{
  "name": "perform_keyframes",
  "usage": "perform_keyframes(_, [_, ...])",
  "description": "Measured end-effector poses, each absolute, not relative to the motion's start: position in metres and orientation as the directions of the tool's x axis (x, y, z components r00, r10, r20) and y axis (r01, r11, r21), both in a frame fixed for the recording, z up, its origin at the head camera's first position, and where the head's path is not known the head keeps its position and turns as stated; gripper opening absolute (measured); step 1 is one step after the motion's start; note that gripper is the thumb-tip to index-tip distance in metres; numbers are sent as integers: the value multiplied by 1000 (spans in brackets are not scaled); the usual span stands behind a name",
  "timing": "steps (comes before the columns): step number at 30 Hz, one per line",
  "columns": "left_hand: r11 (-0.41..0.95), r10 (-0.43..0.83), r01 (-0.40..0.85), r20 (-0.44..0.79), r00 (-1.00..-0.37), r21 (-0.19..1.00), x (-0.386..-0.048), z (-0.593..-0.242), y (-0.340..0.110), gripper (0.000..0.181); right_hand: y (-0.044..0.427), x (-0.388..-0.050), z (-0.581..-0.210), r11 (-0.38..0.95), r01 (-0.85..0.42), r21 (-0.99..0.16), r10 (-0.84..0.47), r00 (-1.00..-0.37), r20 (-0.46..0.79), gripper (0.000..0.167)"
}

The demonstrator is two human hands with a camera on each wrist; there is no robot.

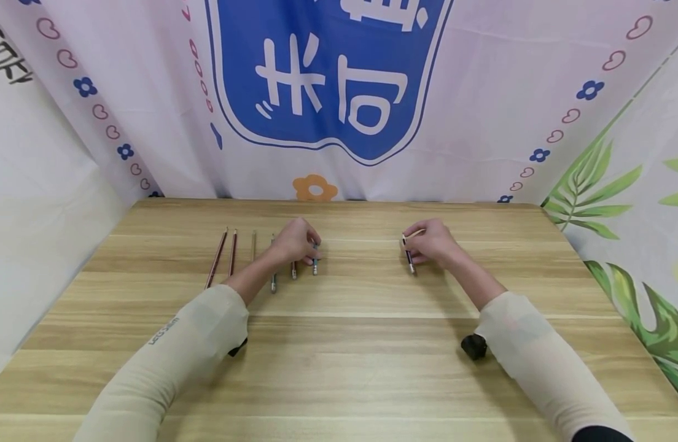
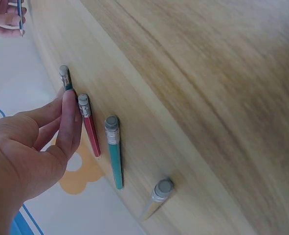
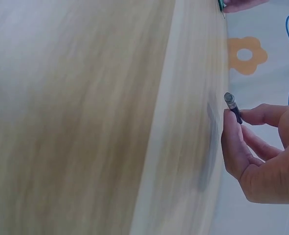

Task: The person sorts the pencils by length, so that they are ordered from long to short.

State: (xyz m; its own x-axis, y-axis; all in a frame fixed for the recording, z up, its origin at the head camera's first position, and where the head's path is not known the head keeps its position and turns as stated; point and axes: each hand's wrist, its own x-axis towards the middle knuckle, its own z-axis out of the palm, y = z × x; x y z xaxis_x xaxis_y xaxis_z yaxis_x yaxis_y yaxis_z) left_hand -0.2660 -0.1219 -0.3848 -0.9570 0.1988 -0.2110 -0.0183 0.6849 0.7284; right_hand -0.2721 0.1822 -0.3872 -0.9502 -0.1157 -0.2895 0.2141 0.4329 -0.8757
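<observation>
My left hand pinches a blue-green pencil between thumb and fingers, its eraser end pointing toward me. Beside that hand lie a red pencil and a green pencil, both with metal-ringed erasers. Farther left are a plain wood-coloured pencil and two dark red pencils, one upright in line and one slanted. Across the table, my right hand holds a dark pencil by thumb and fingertips. A shadow beneath shows it raised off the wood in the right wrist view.
The wood-grain table ends at a printed curtain behind both hands. Black camera mounts sit under the beige sleeves. A leaf-patterned wall covering borders the right side.
</observation>
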Motion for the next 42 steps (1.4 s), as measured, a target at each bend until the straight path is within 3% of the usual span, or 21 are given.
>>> perform_keyframes(42, [649,184,-55,-227,-956,759,-263,-384,-123,34,133,-272,-383,372,238,-897,-181,-929,-322,38])
